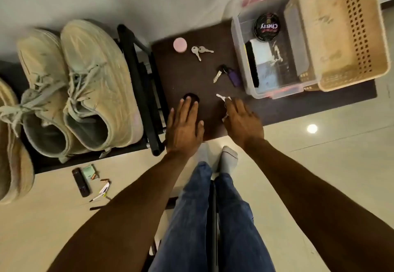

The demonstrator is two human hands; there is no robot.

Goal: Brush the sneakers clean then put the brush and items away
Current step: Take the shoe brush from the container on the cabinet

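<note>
The brush (252,64) is already laid in the clear box (241,62) and the sneakers (81,84) are set on the rack, while small keys (221,97) on the desk (187,73) are reached for by the released fingers of the left hand (184,128) and right hand (243,122).

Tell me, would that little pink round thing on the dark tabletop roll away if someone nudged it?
Probably not as it lies. The pink round thing seems to rest flat on the dark tabletop, so a nudge would likely slide it toward the keys beside it. It looks small and probably light. Tipped onto its edge, its round outline suggests it could roll.
</note>
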